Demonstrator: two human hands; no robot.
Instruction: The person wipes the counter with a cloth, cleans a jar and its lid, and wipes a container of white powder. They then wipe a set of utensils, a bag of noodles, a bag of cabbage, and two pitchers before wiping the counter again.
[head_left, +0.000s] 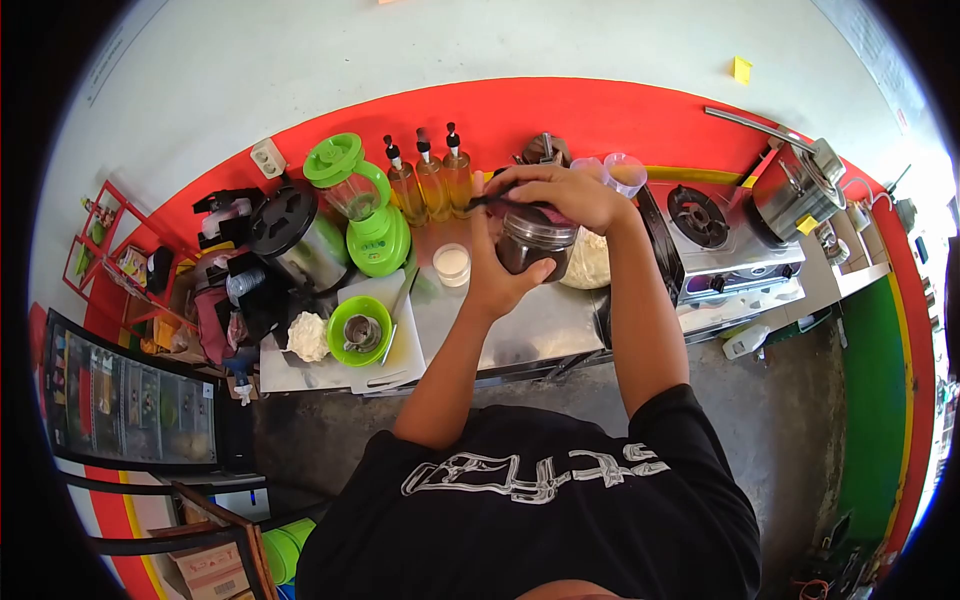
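Note:
My left hand (pixel 500 283) is wrapped around a clear jar (pixel 530 254) with dark contents and a shiny rim, held above the steel counter (pixel 520 335). Over the jar's top, my right hand (pixel 572 197) curls its fingers round a thin dark piece (pixel 492 199), perhaps a lid; its exact kind is hard to make out. To the left of the jar stands a glass of white liquid (pixel 452 264). A pale bundle in clear plastic (pixel 588 264) sits partly hidden behind my right wrist.
Several oil bottles (pixel 430 185), a green blender (pixel 376 235) and a large steel pot (pixel 300 240) line the back left. A green bowl (pixel 378 318) rests on a white board (pixel 404 357). To the right are a gas stove (pixel 735 240) and a tall pot (pixel 790 190).

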